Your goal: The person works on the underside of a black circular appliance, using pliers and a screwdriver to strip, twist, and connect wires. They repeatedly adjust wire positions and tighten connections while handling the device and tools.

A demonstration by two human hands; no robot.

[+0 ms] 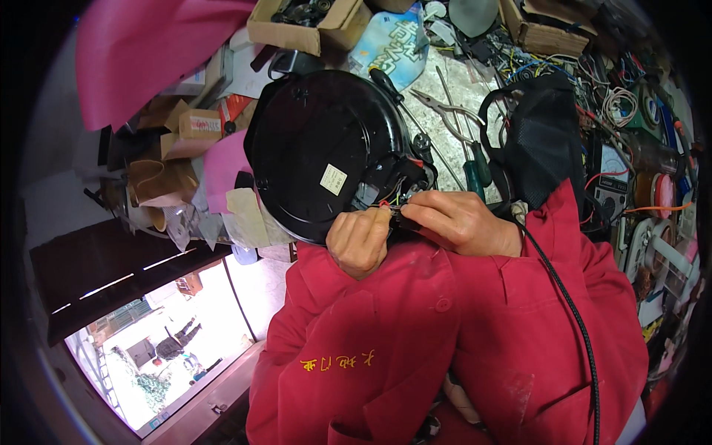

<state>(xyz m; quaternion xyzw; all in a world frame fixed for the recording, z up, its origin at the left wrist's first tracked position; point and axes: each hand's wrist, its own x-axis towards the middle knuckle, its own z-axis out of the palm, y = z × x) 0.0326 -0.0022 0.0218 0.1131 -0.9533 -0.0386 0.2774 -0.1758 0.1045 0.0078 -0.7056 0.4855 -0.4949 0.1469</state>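
A round black appliance (297,141) lies bottom up, a pale label on it and an opened housing (393,178) with exposed wires at its lower right. My left hand (358,241) is at the near edge of that housing, fingers closed at a small red wire (384,204). My right hand (463,222) is beside it, thumb and index finger pinched on thin wires by the housing; the fingertips partly hide them. A black braided cord (549,271) runs down over my right sleeve. Pliers (443,107) and green-handled tools (475,174) lie beyond my right hand.
Cardboard boxes (189,130) and pink sheets (141,52) crowd the left and back. A black bag (541,141), tangled cables (619,104) and a meter (612,182) fill the right. At lower left a bright opening shows a person (170,345) outside.
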